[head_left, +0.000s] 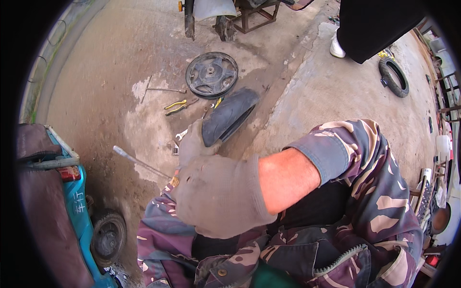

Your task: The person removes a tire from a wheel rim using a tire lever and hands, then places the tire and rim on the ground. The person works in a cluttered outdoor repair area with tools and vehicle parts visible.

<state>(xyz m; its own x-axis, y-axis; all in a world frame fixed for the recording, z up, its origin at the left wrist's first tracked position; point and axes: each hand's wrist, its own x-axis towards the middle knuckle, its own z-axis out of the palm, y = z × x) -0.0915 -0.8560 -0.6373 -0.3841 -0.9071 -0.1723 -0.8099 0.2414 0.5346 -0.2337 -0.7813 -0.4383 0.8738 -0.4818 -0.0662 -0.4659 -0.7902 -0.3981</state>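
My right hand (218, 194), in a grey-brown work glove, crosses in front of my body. It is closed around a long metal rod (144, 164), which points to the upper left and has a brass-coloured part beside the glove. Just beyond it my left hand (193, 144), gloved alike, grips the near end of a black tyre (230, 115); its forearm is hidden behind the right glove. The tyre stands tilted on the concrete. A dark spoked wheel rim (212, 74) lies flat right behind the tyre.
Left of the rim lie yellow-handled pliers (178, 106), a T-handled wrench (161, 90) and an open-end wrench (181, 135). A turquoise vehicle (79, 204) with a small wheel (108, 237) stands at left. A person in black trousers (374, 29) stands far right, near another tyre (394, 78).
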